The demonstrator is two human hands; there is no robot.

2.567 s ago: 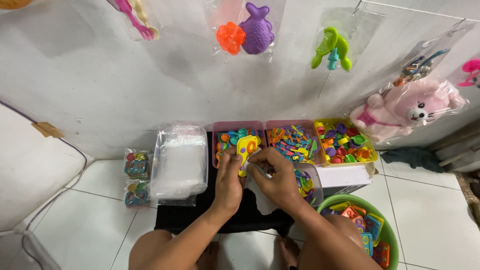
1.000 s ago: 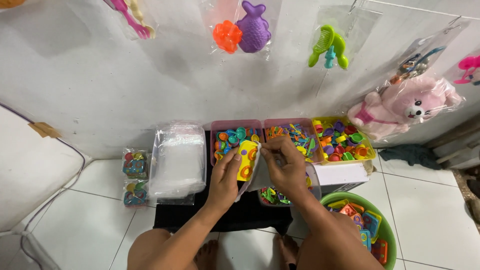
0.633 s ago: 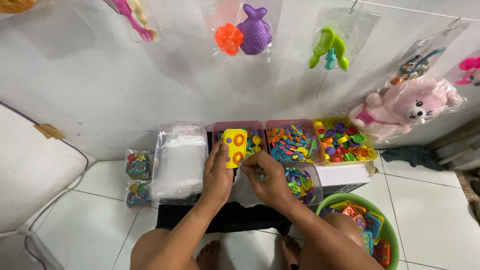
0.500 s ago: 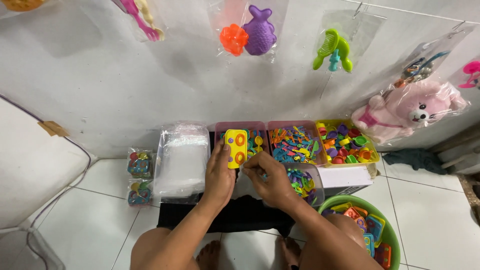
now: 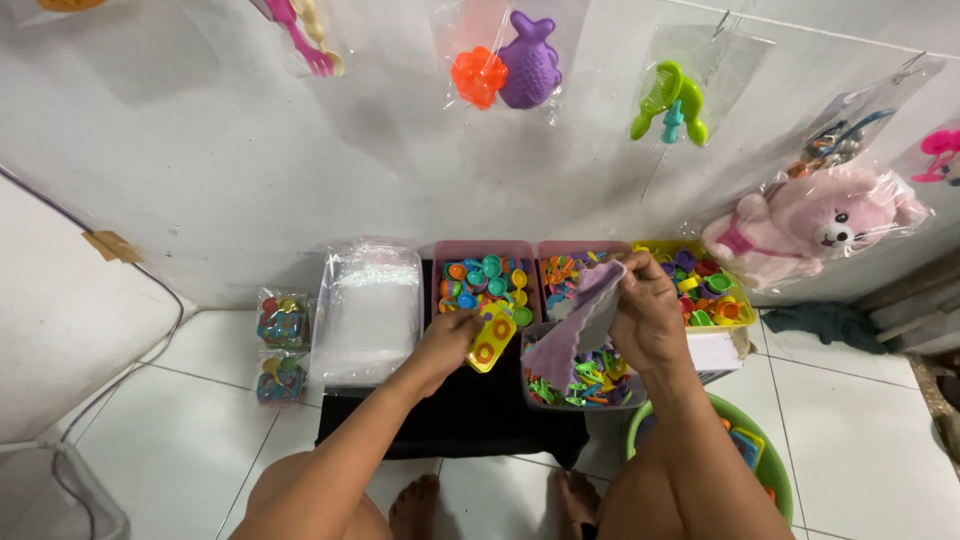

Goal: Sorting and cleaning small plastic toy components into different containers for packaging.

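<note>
My left hand [image 5: 447, 346] grips a flat yellow toy piece with orange rings [image 5: 492, 340], tilted above the black mat [image 5: 450, 415]. To its right, my right hand [image 5: 650, 315] pinches the top of a thin clear plastic bag [image 5: 582, 325], which hangs open and slack over a clear tub of small colourful pieces [image 5: 580, 388]. Toy and bag are a little apart. Both forearms reach in from the bottom edge.
Against the wall stand a pink bin of round pieces [image 5: 484, 279], a second pink bin [image 5: 556, 268] and a yellow bin [image 5: 702, 288]. A stack of clear bags [image 5: 366, 310] lies left, with two filled bags [image 5: 281, 322] beyond. A green basin [image 5: 772, 470] sits by my right knee.
My left hand has brought the yellow toy down from over the pink bin toward the mat. My right hand has lifted the clear bag up and to the right.
</note>
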